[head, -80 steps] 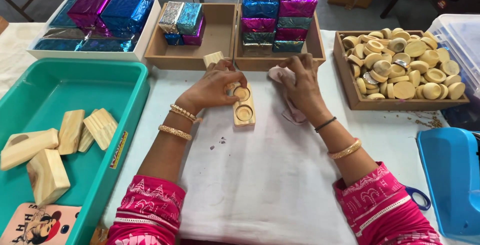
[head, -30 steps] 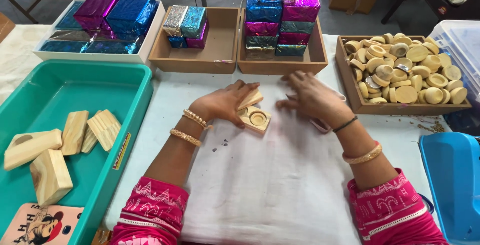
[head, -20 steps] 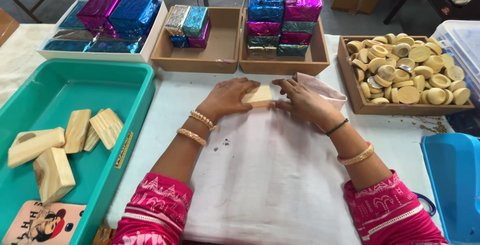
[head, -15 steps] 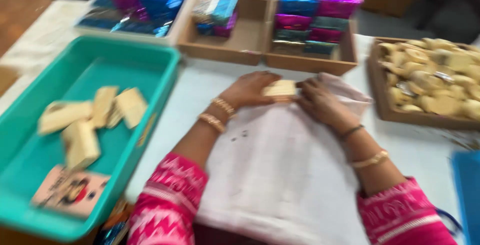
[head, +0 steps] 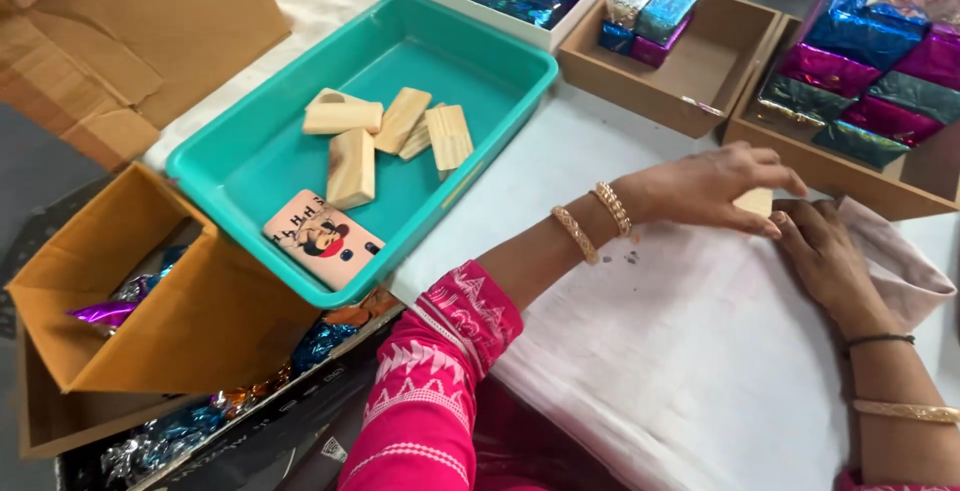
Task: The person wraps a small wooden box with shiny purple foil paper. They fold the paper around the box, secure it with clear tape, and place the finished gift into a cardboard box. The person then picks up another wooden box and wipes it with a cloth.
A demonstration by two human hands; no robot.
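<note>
Both hands meet on a small pale wooden block (head: 755, 201) that lies on the white cloth (head: 700, 351) spread over the table, near the cloth's far edge. The left hand (head: 705, 186) closes its fingers over the block from above, seemingly pinning it down, while the right hand (head: 825, 251) presses against its near side and bunches a fold of cloth beneath the palm. Left of the cloth sits a teal plastic tray (head: 260, 166) with loose wooden blocks and a pink picture card (head: 322, 238). Beyond the cloth stand shallow brown wooden boxes (head: 700, 71) holding foil-wrapped packets. Nothing lies between the hands and these.
</note>
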